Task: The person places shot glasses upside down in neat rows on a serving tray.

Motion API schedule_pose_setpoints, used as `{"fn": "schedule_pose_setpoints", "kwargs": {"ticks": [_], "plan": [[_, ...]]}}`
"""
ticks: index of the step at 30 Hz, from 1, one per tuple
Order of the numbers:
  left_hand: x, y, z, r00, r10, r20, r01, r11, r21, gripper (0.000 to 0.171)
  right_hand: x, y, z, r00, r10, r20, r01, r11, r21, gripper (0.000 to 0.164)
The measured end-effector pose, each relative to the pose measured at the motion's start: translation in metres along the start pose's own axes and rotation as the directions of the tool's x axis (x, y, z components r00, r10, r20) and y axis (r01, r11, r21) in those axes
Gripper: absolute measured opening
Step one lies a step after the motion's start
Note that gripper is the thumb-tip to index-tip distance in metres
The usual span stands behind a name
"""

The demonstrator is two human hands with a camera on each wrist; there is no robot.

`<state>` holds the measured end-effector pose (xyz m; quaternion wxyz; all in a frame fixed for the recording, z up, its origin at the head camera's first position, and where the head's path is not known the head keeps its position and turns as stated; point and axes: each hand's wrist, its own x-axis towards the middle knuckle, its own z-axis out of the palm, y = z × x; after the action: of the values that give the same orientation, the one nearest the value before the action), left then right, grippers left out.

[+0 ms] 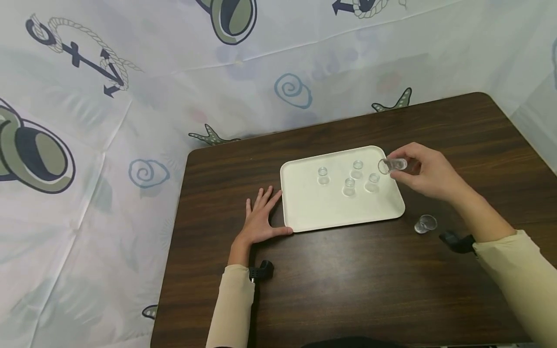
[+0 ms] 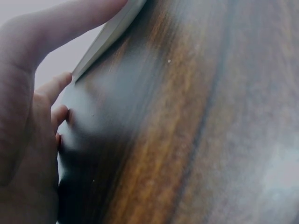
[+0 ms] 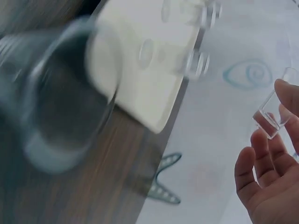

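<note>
A small glass (image 1: 425,224) is set on the brown counter (image 1: 330,290), near the right front corner of a white tray (image 1: 313,208), whose left front corner is touched by the spread, ungrasping left hand (image 1: 258,224). A second glass (image 1: 398,165) is pinched, tipped sideways, by the right hand (image 1: 428,169) at the tray's right edge. Four more glasses (image 1: 349,183) are carried on the tray, backed by a patterned curtain (image 1: 261,82).

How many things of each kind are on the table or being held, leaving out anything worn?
Small, clear, round see-through cups: 6 (4 on the tray, 1 in the person's right grip, 1 directly on the dark brown wood-grain table)
Cream-white rectangular tray with rounded corners: 1
Total: 7
</note>
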<state>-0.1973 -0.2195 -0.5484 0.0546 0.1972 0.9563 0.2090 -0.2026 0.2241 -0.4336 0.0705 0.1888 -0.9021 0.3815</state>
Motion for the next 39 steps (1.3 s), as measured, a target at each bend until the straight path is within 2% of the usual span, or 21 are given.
{"fn": "schedule_pose_setpoints", "kwargs": {"ticks": [4, 8, 11, 17, 21, 24, 26, 30, 36, 39], "plan": [[0.0, 0.0, 0.001, 1.0, 0.001, -0.001, -0.001, 1.0, 0.006, 0.111, 0.01, -0.015, 0.015, 0.997, -0.022, 0.067, 0.024, 0.999, -0.036, 0.027], [0.001, 0.0, 0.001, 1.0, -0.002, -0.015, 0.002, 1.0, -0.001, 0.111, 0.022, -0.028, 0.03, 0.987, -0.085, 0.134, 0.102, 0.987, -0.124, 0.029], [0.001, 0.0, 0.001, 1.0, -0.006, -0.015, 0.006, 1.0, -0.002, 0.11, 0.028, -0.035, 0.041, 0.973, -0.151, 0.173, 0.186, 0.961, -0.204, 0.03], [0.0, 0.0, 0.0, 1.0, -0.013, -0.01, 0.013, 1.0, -0.007, 0.11, 0.034, -0.043, 0.07, 0.915, -0.322, 0.242, 0.391, 0.854, -0.342, 0.03], [0.0, 0.0, 0.0, 1.0, -0.018, -0.012, 0.018, 1.0, -0.011, 0.11, 0.037, -0.046, 0.091, 0.876, -0.38, 0.297, 0.478, 0.769, -0.425, 0.028], [0.0, 0.0, 0.0, 1.0, -0.016, -0.009, 0.016, 1.0, -0.006, 0.111, 0.038, -0.048, 0.103, 0.855, -0.391, 0.34, 0.516, 0.704, -0.488, 0.028], [0.0, 0.0, 0.001, 1.0, -0.015, -0.004, 0.015, 1.0, -0.002, 0.11, 0.039, -0.048, 0.11, 0.85, -0.385, 0.361, 0.526, 0.676, -0.516, 0.026], [-0.001, 0.0, 0.001, 1.0, -0.016, -0.001, 0.016, 1.0, -0.007, 0.11, 0.04, -0.049, 0.12, 0.846, -0.361, 0.392, 0.531, 0.639, -0.557, 0.021], [-0.001, 0.001, 0.0, 1.0, -0.017, 0.005, 0.017, 1.0, -0.008, 0.109, 0.042, -0.05, 0.126, 0.847, -0.339, 0.41, 0.53, 0.605, -0.595, 0.015], [0.0, 0.001, 0.0, 1.0, -0.016, 0.004, 0.016, 1.0, -0.007, 0.109, 0.043, -0.05, 0.128, 0.845, -0.334, 0.418, 0.534, 0.575, -0.62, 0.013]]}}
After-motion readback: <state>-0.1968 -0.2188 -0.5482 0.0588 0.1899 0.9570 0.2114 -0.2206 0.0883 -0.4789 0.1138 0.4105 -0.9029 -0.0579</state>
